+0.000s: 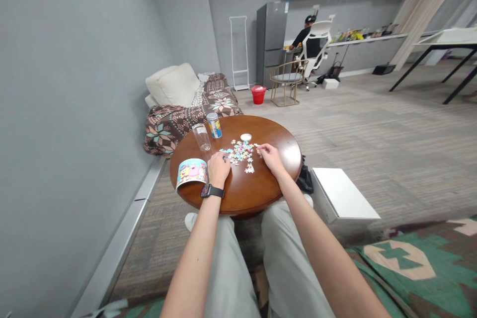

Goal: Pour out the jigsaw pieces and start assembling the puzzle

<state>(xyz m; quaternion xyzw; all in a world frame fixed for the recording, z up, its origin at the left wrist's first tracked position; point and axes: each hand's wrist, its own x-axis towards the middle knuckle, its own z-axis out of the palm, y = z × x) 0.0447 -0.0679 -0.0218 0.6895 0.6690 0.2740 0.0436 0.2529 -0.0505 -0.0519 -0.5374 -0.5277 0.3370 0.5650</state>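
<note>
Small colourful jigsaw puzzle pieces (241,151) lie in a loose heap on the round brown wooden table (261,186). My left hand (218,169), with a dark watch on the wrist, rests at the heap's left edge. Its fingers are curled, and what they hold, if anything, is too small to make out. At the right edge of the heap, my right hand (272,159) pinches a puzzle piece between its fingertips. A few joined pieces (249,167) lie nearer to me, between both hands. Left of my left hand is a curved cartoon picture sheet (192,171).
A clear cylinder (201,136), a blue and yellow can (214,125) and a round white lid (246,137) stand behind the heap. A white box (345,194) is on the floor at right. Beyond are a red bucket (258,94), a chair (288,78) and a seated person (303,35).
</note>
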